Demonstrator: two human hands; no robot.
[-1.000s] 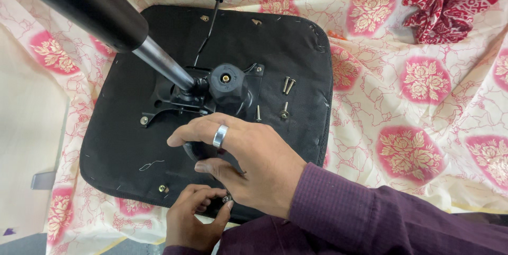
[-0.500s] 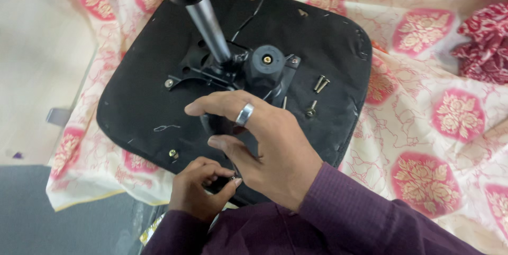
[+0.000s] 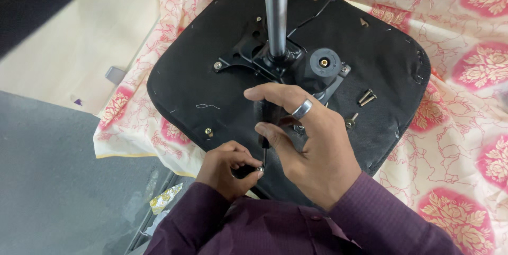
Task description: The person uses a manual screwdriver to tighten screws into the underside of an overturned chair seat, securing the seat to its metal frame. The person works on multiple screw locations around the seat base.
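Note:
An upturned black chair seat (image 3: 201,83) lies on a floral cloth, with a black metal mechanism (image 3: 248,54) and a chrome gas cylinder (image 3: 276,19) rising from its middle. My right hand (image 3: 304,138), wearing a silver ring, grips a black-handled screwdriver (image 3: 266,120) pointing down toward the seat's near edge. My left hand (image 3: 227,167) pinches a small silver screw (image 3: 260,169) at the screwdriver's tip. A round black knob (image 3: 324,63) sits beside the cylinder.
Three loose bolts (image 3: 365,97) lie on the seat to the right of my right hand. A screw (image 3: 208,131) sits in the seat's near left corner. The cream and pink floral cloth (image 3: 465,128) covers the surface; grey floor (image 3: 53,181) lies at left.
The view has shifted, so the seat and cylinder sit further right and more upright. My hands stay together at the seat's near edge, the right hand raised with the screwdriver more visible.

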